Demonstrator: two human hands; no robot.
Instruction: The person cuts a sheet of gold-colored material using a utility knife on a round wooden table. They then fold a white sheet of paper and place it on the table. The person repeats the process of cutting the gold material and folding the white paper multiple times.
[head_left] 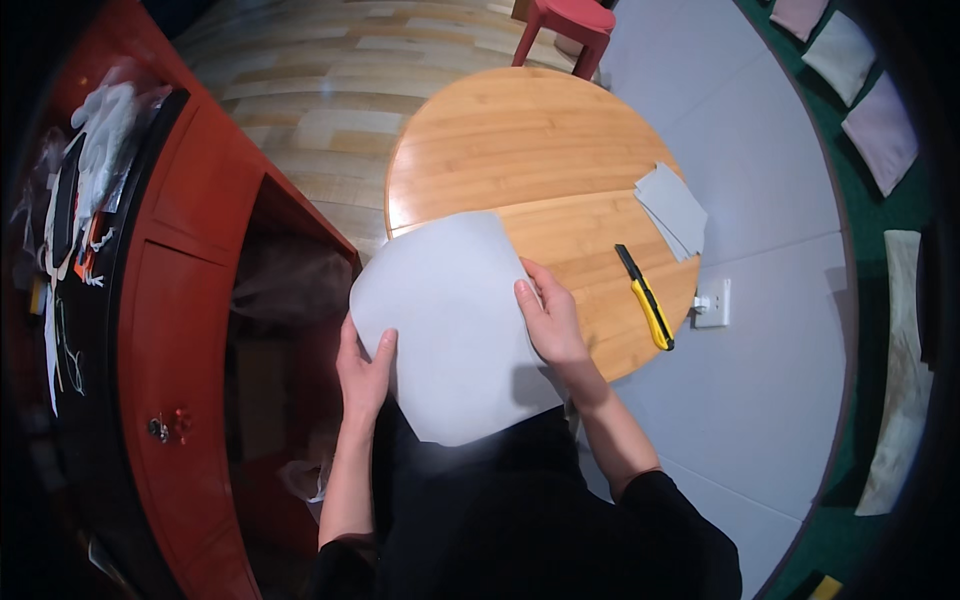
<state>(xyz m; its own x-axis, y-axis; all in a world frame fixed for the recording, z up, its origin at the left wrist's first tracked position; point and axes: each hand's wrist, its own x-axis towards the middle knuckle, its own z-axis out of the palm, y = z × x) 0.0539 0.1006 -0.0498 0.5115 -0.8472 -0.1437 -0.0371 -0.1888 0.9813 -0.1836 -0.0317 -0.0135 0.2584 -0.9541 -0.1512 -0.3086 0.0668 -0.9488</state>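
A large sheet of white paper [450, 320] is held up between my hands, over my lap and the near edge of the round wooden table [500, 130]. My left hand [364, 370] grips its left edge, thumb on top and fingers mostly hidden behind. On the right edge, my right hand [550, 318] pinches the sheet with the thumb in front. A yellow and black utility knife [648, 300] lies on the table to the right of my right hand, its black end pointing away from me. Farther back, several white paper pieces [674, 212] overlap near the table's right edge.
At left stands a red cabinet [180, 280] with a black top holding plastic bags [105, 125] and small tools. A grey wall with a socket [712, 303] borders the table on the right. Beyond the table is a red stool [568, 25]. Cushions [882, 135] line the far right.
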